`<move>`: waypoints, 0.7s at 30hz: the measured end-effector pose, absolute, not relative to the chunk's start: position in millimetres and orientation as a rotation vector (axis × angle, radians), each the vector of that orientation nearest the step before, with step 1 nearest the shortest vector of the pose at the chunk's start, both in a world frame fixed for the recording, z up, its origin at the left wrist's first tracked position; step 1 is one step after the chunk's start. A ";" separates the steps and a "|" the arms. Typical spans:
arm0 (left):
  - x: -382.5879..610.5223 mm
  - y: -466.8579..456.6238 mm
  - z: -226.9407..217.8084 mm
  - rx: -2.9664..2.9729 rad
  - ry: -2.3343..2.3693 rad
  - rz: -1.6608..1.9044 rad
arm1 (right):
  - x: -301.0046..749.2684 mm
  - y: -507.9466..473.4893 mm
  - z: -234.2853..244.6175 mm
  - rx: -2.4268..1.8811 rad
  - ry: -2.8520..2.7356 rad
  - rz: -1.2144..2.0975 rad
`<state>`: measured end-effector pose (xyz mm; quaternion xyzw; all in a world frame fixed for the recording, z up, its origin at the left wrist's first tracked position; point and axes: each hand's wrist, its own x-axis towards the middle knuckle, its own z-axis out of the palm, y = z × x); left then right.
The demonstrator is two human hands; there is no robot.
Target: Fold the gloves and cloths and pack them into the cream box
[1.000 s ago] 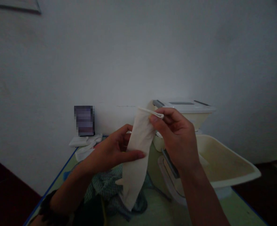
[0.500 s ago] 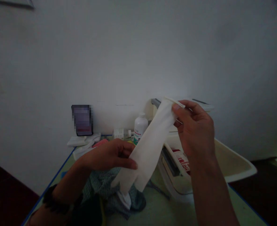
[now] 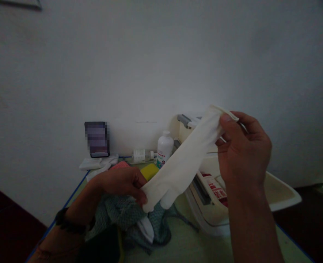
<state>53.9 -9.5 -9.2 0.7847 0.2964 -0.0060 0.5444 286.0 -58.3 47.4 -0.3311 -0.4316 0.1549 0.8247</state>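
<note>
A white rubber glove [image 3: 182, 160] is stretched slantwise between my hands, above the table. My right hand [image 3: 243, 146] pinches its cuff at the upper right, thumb on the near side. At the lower left, my left hand [image 3: 125, 184] grips the finger end between thumb and fingers. Part of the glove's fingers is hidden in that grip, while others hang loose below. Under the glove lies a crumpled grey-green knitted cloth [image 3: 123, 212] with a white piece in it. Behind the glove stands a white bottle [image 3: 165, 148], upright.
An open cream storage box [image 3: 216, 219] with grey latches holds a red-labelled package [image 3: 215, 190]. A yellow item [image 3: 149, 171], a clear bottle [image 3: 139, 156] on its side and a phone [image 3: 97, 139] propped upright are near the wall. A dark item [image 3: 102, 246] lies in front.
My right hand has moved right and slightly up with the cuff. My left hand has shifted a little left and now holds the finger ends, so the glove is pulled longer and flatter.
</note>
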 end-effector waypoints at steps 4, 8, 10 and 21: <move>50.3 -7.4 -4.6 2.013 0.795 0.117 | 279.4 -58.7 45.6 -0.736 -0.965 0.338; 55.0 -18.9 12.9 2.141 0.927 0.509 | 266.9 -63.1 42.1 -0.824 -1.156 0.252; 60.4 -30.6 23.5 2.066 0.893 0.791 | 258.0 -66.4 40.0 -0.894 -1.281 0.159; 70.6 -61.4 40.0 1.783 0.822 1.189 | 224.5 -79.1 29.9 -0.932 -1.763 -0.039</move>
